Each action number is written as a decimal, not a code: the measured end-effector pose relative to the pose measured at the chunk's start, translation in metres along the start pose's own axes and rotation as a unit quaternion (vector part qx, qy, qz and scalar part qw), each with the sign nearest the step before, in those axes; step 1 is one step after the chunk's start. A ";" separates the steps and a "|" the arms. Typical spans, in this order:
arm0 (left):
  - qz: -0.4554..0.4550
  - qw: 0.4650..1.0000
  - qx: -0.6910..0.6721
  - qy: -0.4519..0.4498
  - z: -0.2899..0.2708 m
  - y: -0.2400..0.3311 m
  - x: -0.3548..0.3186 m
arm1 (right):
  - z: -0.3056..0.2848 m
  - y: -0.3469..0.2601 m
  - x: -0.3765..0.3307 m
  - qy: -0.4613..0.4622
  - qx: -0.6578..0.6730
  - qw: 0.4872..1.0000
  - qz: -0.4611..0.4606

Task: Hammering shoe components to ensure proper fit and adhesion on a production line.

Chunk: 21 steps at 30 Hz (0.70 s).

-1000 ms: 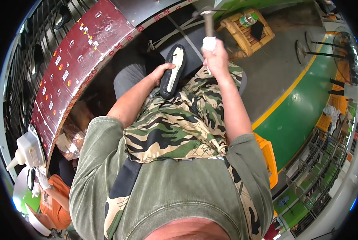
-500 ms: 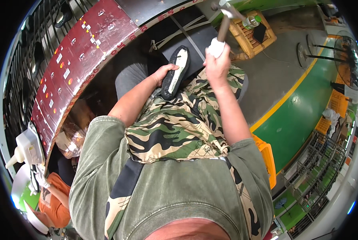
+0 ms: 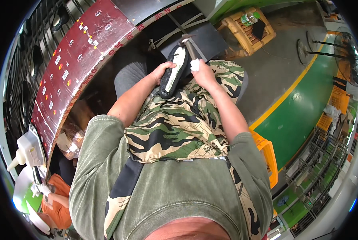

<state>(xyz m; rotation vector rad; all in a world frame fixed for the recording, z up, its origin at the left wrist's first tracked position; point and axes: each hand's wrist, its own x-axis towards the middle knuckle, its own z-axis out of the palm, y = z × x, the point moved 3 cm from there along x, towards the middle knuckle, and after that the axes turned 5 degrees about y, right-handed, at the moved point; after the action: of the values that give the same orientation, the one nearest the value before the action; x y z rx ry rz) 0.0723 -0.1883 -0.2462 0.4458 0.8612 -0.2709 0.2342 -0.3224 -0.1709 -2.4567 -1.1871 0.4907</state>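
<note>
A black shoe upper (image 3: pixel 167 85) with a pale insole facing up lies tilted over my lap, its far end pointing away from me. My left hand (image 3: pixel 161 73) is closed round its left side, the thumb pressed on the pale face. In my right hand (image 3: pixel 205 75) is a hammer (image 3: pixel 191 49), gripped by its white-wrapped handle. The hammer's head is at the far tip of the shoe; whether it touches cannot be made out. My camouflage apron (image 3: pixel 167 128) spreads beneath the shoe.
A red-topped bench (image 3: pixel 83 52) curves along the left. Ahead stands a dark block (image 3: pixel 211 40); beyond it, a bamboo stool (image 3: pixel 247 34) bears a bottle (image 3: pixel 250 19). Fans (image 3: pixel 305 52) and metal racks (image 3: pixel 319 160) stand right. A yellow crate (image 3: pixel 267 156) is by my right elbow. A co-worker (image 3: pixel 57 196) is at lower left.
My right hand has swung the hammer down and to the left, from raised above the stool's side to the shoe's far tip. My left hand and the shoe have barely shifted.
</note>
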 end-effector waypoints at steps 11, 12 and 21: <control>0.033 0.999 -0.007 0.018 -0.006 -0.005 -0.004 | -0.031 -0.031 -0.004 0.008 0.128 0.992 0.019; 0.056 0.998 -0.007 0.021 -0.010 -0.003 -0.003 | -0.042 -0.041 -0.003 0.031 0.198 0.980 0.008; 0.028 0.999 -0.023 0.032 -0.007 0.003 -0.007 | -0.053 -0.040 0.008 0.023 0.227 0.972 0.063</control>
<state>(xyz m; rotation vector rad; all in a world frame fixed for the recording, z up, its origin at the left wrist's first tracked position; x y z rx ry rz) 0.0643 -0.1813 -0.2441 0.4361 0.9139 -0.1862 0.2360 -0.3023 -0.1077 -2.1384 -0.7942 0.6548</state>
